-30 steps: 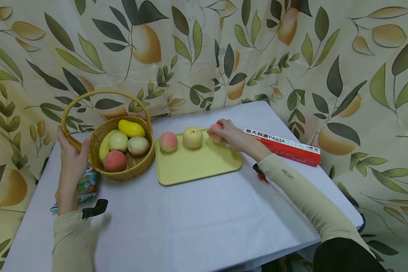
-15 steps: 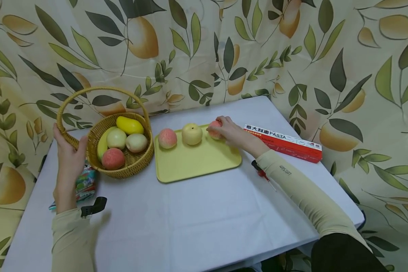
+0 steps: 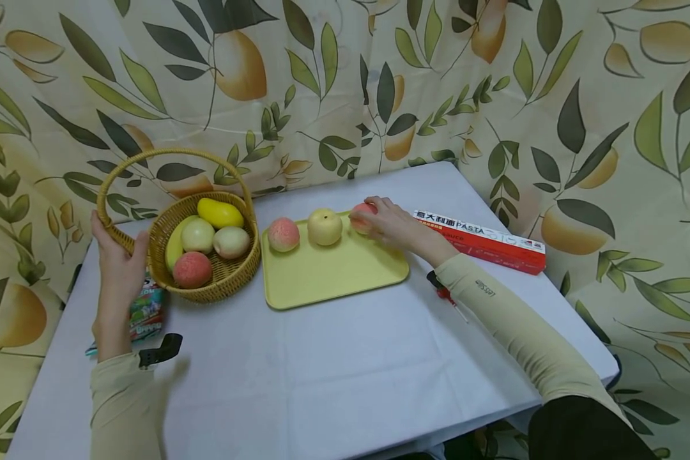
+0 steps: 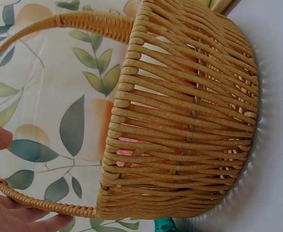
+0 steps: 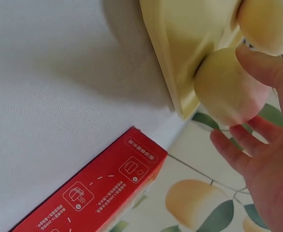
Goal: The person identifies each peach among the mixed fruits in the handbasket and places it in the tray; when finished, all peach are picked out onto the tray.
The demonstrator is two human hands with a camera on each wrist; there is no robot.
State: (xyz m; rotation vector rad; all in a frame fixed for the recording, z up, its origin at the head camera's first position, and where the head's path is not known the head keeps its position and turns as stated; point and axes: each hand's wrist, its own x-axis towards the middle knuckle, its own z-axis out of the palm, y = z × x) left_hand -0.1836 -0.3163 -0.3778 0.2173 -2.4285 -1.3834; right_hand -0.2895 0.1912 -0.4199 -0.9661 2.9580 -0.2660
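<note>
My left hand (image 3: 117, 275) is at the side of a wicker basket's handle (image 3: 172, 152), which passes between thumb and fingers. In the left wrist view the fingers lie fairly straight along the handle, the thumb apart from it. Inside the basket (image 3: 230, 282) are a banana, a yellow mango-like fruit (image 3: 221, 213), a red peach (image 3: 192, 269) and two pale round fruits. My right hand (image 3: 393, 223) holds a pink-and-yellow peach (image 5: 226, 87) between thumb and fingertips, at the far right corner of a yellow tray (image 3: 333, 275). A yellow round fruit (image 3: 324, 227) and another peach (image 3: 283, 234) sit on the tray's far side.
Right of the tray lies a red pasta box (image 3: 485, 249). A small red item (image 3: 444, 294) with a thin shaft is near the right wrist. A colourful packet (image 3: 147, 310) lies behind the left wrist. A patterned curtain (image 3: 333, 96) hangs behind the table.
The head view has shifted a little since a second ago. Over the last half second the right fingers have moved slightly on the peach, showing more of it. The left hand stays at the handle.
</note>
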